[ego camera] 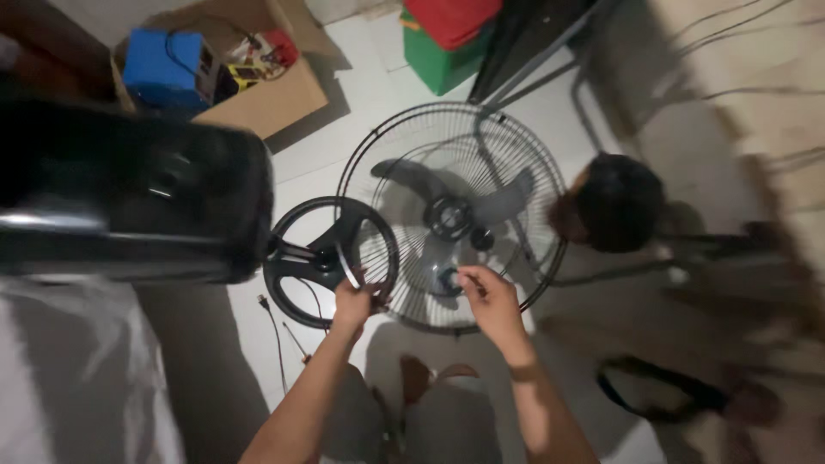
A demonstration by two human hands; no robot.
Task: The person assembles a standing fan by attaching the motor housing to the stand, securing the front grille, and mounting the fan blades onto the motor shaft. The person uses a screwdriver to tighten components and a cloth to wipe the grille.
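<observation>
both hands on fan grille, cardboard box beyond

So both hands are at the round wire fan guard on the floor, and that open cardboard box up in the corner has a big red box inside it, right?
Not quite: the head view shows a blue box in the cardboard box, not a red one. The rest holds: the left hand and right hand are both at the round wire fan guard on the floor.
</observation>
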